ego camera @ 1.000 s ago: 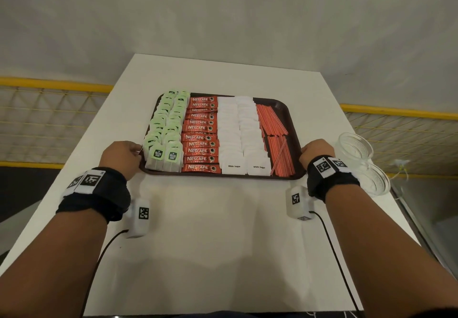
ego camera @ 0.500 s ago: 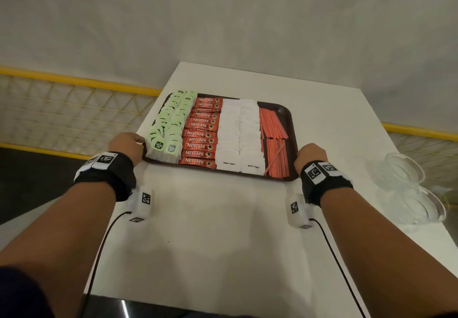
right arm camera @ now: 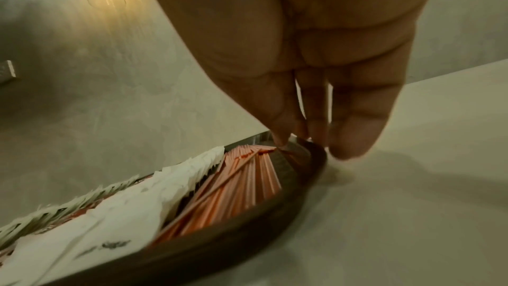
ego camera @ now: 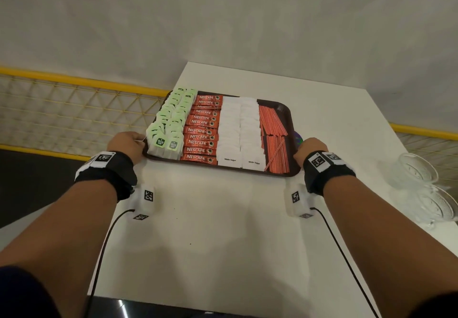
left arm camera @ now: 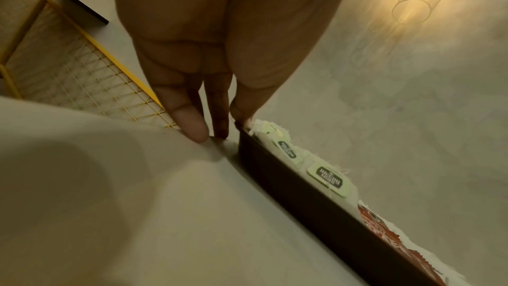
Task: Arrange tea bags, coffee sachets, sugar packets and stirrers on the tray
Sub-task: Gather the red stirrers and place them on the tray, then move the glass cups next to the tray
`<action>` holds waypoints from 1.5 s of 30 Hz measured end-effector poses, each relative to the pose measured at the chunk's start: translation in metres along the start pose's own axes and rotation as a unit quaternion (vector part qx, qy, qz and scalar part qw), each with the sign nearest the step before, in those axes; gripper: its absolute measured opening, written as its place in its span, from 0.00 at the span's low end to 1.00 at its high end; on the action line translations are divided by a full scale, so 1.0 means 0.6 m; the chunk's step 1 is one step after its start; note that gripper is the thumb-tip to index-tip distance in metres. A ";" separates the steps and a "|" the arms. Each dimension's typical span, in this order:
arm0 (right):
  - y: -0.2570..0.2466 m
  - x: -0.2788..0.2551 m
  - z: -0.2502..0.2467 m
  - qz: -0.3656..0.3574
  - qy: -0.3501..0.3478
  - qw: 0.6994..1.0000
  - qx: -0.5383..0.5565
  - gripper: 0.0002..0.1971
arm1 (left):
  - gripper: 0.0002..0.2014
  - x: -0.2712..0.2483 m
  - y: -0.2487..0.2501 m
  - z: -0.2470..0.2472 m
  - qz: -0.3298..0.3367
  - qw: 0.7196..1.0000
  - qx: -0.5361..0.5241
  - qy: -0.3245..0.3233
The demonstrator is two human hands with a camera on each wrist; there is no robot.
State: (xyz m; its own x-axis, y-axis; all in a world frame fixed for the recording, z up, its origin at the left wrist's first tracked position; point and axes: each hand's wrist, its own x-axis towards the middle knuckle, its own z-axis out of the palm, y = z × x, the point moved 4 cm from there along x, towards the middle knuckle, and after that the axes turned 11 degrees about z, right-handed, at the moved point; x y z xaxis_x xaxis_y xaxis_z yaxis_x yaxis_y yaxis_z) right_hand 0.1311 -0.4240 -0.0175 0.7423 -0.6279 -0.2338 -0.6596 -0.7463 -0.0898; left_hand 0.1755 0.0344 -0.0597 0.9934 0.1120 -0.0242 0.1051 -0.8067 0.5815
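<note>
A dark brown tray (ego camera: 290, 119) lies at the far left of the white table (ego camera: 223, 231). On it, in rows from left to right, are green tea bags (ego camera: 171, 124), red coffee sachets (ego camera: 202, 132), white sugar packets (ego camera: 239, 132) and red stirrers (ego camera: 273, 129). My left hand (ego camera: 126, 144) pinches the tray's near left corner, with the thumb on the rim (left arm camera: 316, 199) and fingers (left arm camera: 192, 125) down beside it. My right hand (ego camera: 309, 148) pinches the right rim (right arm camera: 247, 232), thumb inside next to the stirrers (right arm camera: 247, 177), fingers (right arm camera: 354, 134) outside.
Stacked clear glass bowls (ego camera: 421, 184) stand at the table's right edge. A yellow mesh railing (ego camera: 74, 109) runs just past the table's left edge, close to the tray. Black cables (ego camera: 106, 238) trail from both wrists over the near table.
The tray has slid left across the table with both hands on its rims, from the middle to the left edge. My view has turned left with it.
</note>
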 end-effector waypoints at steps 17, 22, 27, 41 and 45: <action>-0.060 -0.021 0.025 -0.002 -0.057 0.998 0.039 0.14 | 0.15 -0.007 -0.008 0.005 0.005 0.999 -0.031 0.006; -0.055 -0.016 0.027 0.010 -0.055 0.996 0.073 0.11 | 0.15 -0.005 -0.014 0.006 -0.002 0.998 -0.066 0.007; -0.051 -0.011 0.029 0.014 -0.042 0.994 0.099 0.11 | 0.15 -0.007 -0.012 0.005 -0.006 0.998 -0.063 0.006; -0.042 -0.027 0.008 -0.016 -0.016 0.997 0.076 0.13 | 0.18 -0.032 0.098 -0.030 0.046 0.993 0.106 0.022; -0.029 -0.050 -0.027 -0.055 -0.007 0.994 0.096 0.13 | 0.20 -0.046 0.200 -0.025 0.145 0.983 0.080 0.074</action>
State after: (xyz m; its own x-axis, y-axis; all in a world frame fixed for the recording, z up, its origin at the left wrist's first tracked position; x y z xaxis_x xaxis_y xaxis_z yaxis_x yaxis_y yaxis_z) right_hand 0.1221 -0.3958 0.0068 0.8101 -0.5408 -0.2263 -0.5862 -0.7533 -0.2982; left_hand 0.1600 -0.0566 0.0228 0.9664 -0.0619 0.2494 -0.1636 -0.8966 0.4116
